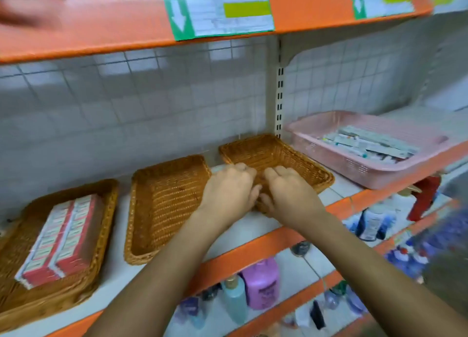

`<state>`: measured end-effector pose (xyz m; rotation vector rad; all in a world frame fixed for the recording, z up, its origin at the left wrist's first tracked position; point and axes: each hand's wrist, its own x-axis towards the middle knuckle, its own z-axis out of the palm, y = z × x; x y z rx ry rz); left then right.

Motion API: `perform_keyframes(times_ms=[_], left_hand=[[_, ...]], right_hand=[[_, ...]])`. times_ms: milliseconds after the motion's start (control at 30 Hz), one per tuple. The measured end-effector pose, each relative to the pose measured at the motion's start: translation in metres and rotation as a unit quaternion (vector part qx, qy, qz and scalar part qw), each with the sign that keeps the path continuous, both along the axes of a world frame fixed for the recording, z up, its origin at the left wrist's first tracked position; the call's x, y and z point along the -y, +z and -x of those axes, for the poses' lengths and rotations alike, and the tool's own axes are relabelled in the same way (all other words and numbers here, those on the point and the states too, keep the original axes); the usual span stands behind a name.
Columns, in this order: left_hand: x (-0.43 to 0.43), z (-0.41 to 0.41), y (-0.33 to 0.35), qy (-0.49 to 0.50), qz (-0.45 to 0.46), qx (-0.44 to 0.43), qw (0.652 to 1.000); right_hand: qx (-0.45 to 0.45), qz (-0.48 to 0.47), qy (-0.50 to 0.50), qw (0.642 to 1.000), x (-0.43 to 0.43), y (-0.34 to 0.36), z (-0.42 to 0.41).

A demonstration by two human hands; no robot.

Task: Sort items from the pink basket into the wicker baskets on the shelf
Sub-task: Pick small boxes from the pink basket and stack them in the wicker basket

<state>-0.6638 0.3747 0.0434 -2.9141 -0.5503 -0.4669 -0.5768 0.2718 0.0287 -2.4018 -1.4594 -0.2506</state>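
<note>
Left hand [229,192] and right hand [291,193] clamp fingers on the wicker basket [278,152] rim; an uneven pull may knock the pink basket [354,169] right of the fingers.

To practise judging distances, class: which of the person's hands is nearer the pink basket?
Right. The right hand grips the rightmost wicker basket at its near rim, left of the pink basket; the left hand grips the same rim further left, farther away.
</note>
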Motion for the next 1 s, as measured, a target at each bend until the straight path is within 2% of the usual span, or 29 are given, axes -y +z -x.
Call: perform_keyframes(times_ms=[300,633,800,1000], left_hand=[[0.079,-0.132,0.001,-0.106,0.002,0.0,0.994],[0.078,-0.248,0.007,-0.156,0.017,-0.024,0.987],[0.062,-0.306,0.003,-0.194,0.047,-0.084,0.976],[0.066,-0.357,-0.005,-0.29,0.081,-0.196,0.933]], right_hand=[[-0.007,-0.001,-0.11,0.994,0.092,0.0,-0.106],[0.015,-0.014,-0.146,0.989,0.103,0.011,-0.212],[-0.028,0.066,-0.171,0.983,0.095,0.014,-0.281],[-0.081,0.19,-0.157,0.966,0.096,0.011,-0.337]])
